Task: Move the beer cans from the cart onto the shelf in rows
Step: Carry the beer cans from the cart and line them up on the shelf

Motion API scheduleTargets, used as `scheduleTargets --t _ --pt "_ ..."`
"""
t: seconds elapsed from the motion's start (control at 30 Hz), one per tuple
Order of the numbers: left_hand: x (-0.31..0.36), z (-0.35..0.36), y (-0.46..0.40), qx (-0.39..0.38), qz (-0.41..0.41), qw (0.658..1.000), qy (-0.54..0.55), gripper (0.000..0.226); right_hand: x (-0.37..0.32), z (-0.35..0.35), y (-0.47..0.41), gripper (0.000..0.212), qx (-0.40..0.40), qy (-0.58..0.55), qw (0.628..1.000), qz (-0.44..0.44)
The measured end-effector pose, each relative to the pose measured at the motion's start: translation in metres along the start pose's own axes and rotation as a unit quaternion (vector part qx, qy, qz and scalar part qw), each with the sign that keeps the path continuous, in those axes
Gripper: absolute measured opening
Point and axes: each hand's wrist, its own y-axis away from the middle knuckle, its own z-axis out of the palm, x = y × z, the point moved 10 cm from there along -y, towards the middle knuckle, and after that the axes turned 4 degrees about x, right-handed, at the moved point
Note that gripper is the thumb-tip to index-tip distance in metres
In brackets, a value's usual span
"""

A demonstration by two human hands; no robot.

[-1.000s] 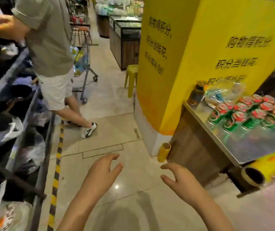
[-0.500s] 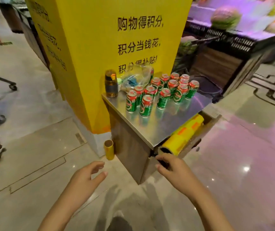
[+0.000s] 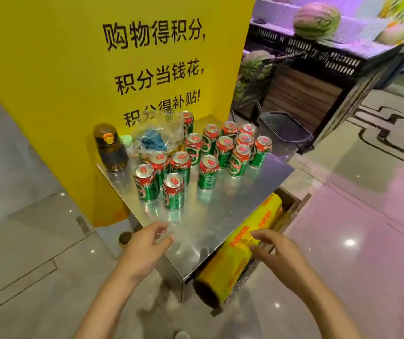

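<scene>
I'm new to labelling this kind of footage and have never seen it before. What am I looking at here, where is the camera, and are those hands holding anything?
There is no machine here. The camera sits on a person's head and looks forward and down, so the two bare arms reaching in from the bottom edge are that person's own. The left hand and the right hand are both held out with loosely bent fingers and hold nothing.

In front of them is a steel counter against a yellow pillar with printed Chinese text. On the counter stand green and red beer cans, all upright, in a loose cluster. Behind them are a dark drinking bottle and a clear plastic bag. A yellow roll of film lies under the counter's edge, partly behind the right hand. Watermelons sit on a display further back.
</scene>
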Motion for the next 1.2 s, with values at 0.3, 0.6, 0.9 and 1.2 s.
scheduleTargets --t 0.3,0.6,0.9,1.2 --pt "0.007 0.029 -0.054 0.021 -0.060 0.996 0.068 0.031 0.020 0.035 -0.116 0.048 -0.086 -0.020 0.996 -0.008" --pt "-0.019 0.019 -0.076 0.159 -0.189 0.963 0.109 0.062 0.001 0.066 -0.240 0.089 -0.123 -0.174 0.977 -0.002" --pt "0.001 0.046 -0.128 0.285 -0.161 0.921 0.210 0.076 0.001 0.100 -0.290 0.088 -0.125 -0.236 0.962 -0.056" --pt "-0.011 0.044 -0.131 0.348 -0.174 0.895 0.221 0.075 -0.011 0.110 -0.301 0.068 -0.101 -0.258 0.959 -0.058"
